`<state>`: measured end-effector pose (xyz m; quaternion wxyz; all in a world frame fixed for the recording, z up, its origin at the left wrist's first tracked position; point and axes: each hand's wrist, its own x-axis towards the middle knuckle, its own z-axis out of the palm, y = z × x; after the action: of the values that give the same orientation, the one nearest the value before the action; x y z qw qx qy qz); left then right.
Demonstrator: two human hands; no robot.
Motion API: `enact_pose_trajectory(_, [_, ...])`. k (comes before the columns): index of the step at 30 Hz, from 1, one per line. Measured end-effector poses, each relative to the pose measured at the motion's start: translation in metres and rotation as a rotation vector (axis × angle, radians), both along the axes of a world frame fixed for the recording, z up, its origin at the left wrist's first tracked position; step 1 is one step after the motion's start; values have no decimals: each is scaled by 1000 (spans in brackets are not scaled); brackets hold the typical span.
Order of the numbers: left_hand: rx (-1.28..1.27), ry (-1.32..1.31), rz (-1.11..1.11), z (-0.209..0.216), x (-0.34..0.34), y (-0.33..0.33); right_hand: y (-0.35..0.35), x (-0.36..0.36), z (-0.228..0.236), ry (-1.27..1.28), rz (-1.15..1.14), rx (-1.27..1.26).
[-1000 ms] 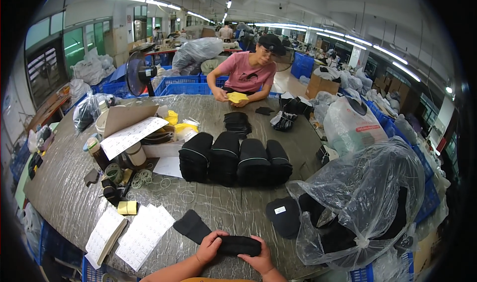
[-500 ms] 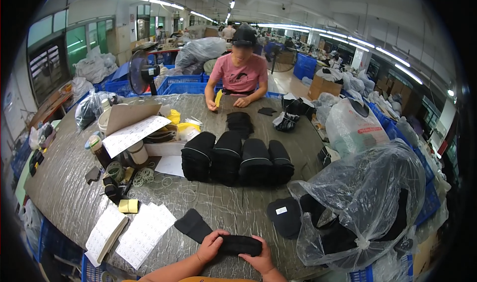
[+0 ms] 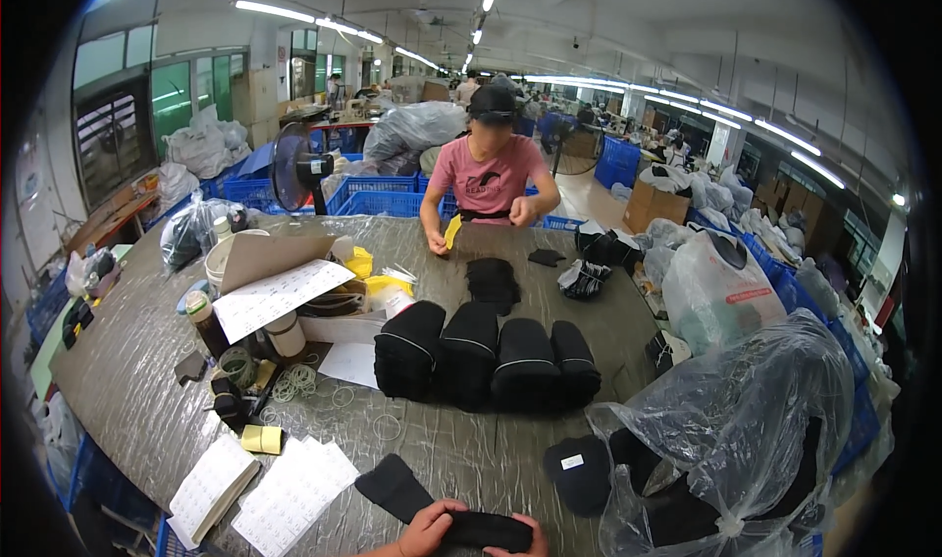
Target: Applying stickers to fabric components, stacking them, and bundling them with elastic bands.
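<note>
A: How do your hands stand?
B: Your left hand (image 3: 429,531) grasps one end of the black roll (image 3: 486,530), your right hand (image 3: 535,535) the other.
A: And where is it?
B: Between your hands, at the table's (image 3: 442,449) near side. A flat black piece (image 3: 394,487) lies just beyond your left hand; I can't tell if they join. The banded bundles (image 3: 525,361) stand farther off.
</note>
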<state>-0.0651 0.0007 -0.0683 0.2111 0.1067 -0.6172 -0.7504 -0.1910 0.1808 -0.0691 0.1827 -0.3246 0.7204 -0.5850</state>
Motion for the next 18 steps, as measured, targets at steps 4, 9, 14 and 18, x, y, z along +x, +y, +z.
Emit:
enact_pose_trajectory(4, [-27, 8, -8, -4, -1, -4, 0, 1, 5, 30, 3, 13])
enact_pose_trajectory(9, [30, 34, -23, -1, -2, -4, 3, 0, 1, -1, -11, 35])
enact_pose_trajectory(14, [21, 60, -28, 1, -3, -5, 1, 1, -4, -30, 1, -22])
enact_pose_trajectory(18, [-13, 46, -13, 0, -3, -5, 2, 2, -9, -69, -12, -21])
